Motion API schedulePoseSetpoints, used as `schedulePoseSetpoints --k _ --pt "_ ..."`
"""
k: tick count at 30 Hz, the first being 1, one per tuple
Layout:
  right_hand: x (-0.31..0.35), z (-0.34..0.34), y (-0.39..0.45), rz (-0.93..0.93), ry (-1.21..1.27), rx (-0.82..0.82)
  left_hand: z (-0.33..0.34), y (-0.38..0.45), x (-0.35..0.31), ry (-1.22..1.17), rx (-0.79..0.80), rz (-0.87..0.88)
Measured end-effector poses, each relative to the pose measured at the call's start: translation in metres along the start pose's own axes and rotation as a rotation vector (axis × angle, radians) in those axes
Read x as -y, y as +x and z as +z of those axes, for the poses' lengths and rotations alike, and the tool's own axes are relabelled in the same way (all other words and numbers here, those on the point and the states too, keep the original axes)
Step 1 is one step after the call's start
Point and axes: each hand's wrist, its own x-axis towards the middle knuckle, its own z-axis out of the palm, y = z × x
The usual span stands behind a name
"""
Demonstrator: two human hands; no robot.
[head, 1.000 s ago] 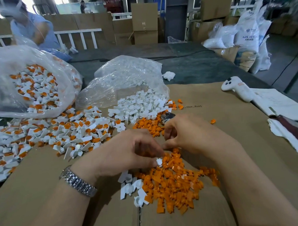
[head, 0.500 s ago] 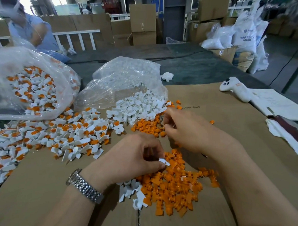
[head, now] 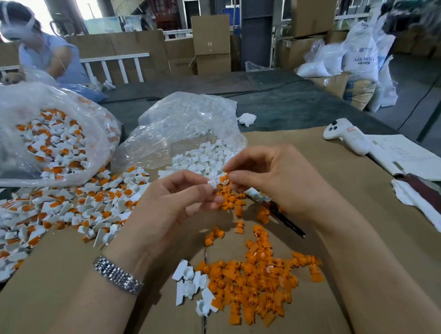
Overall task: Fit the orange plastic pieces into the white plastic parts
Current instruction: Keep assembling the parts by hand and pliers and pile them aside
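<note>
Both hands are raised above the middle of the cardboard sheet (head: 314, 163) that covers the bench. The left hand (head: 170, 206) pinches a white plastic part (head: 213, 181) between thumb and fingertips, with the remaining fingers curled beneath it. The right hand (head: 272, 180) pinches an orange piece (head: 224, 178) between thumb and forefinger and holds it against the white plastic part; how far the piece is seated cannot be determined. A metal watch (head: 117, 275) is worn on the left wrist.

Loose orange pieces (head: 256, 283) lie in a pile near the front edge of the sheet, with a thinner scatter running back under the hands. A small group of empty white parts (head: 191, 282) touches the left side of that pile. Assembled white-and-orange units (head: 66, 207) are spread along the left edge of the sheet. Behind them, at the back left corner, a clear bag (head: 45, 133) holds more assembled units. A second clear bag (head: 188, 125) at the back centre spills empty white parts toward the hands.

A dark pen-like tool (head: 286, 220) lies on the sheet under the right wrist. A white handheld controller (head: 348, 136) rests near the back right corner, just beside a sheet of paper (head: 409, 157). A second person (head: 43, 50) is at the far left, beyond the bench
</note>
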Motion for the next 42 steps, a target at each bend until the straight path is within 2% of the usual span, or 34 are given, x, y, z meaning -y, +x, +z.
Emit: schedulePoseSetpoints --k 5,10,15,18,21,28,33,36,39,42 --pt "-0.001 0.005 -0.001 -0.082 -0.131 0.036 0.003 -0.001 -0.001 -0.033 0.035 -0.008" --pt "0.000 0.008 -0.001 -0.173 -0.198 0.004 0.003 -0.001 -0.003 -0.121 0.071 -0.048" --pt "0.003 0.011 -0.002 -0.184 -0.274 0.025 0.003 -0.002 -0.003 -0.035 0.049 0.022" --pt "0.003 0.012 -0.003 -0.136 -0.246 0.019 0.007 -0.006 -0.002 0.206 -0.002 0.145" --pt "0.005 0.014 -0.004 -0.054 -0.161 0.017 0.011 -0.008 -0.003 0.337 -0.005 0.270" --pt "0.006 0.023 -0.003 0.119 0.252 -0.024 0.011 -0.006 0.001 0.344 -0.071 0.398" --pt "0.004 0.028 -0.002 0.112 0.167 -0.054 0.008 -0.006 -0.001 0.421 -0.056 0.374" --pt "0.006 0.025 -0.004 0.061 0.096 -0.025 0.004 -0.005 -0.004 0.342 -0.029 0.315" --pt "0.011 0.017 -0.007 0.012 0.118 0.036 0.003 -0.004 -0.006 0.163 -0.020 0.280" --pt "0.013 0.016 -0.008 -0.066 0.032 0.029 0.003 -0.002 -0.007 0.001 0.014 0.258"
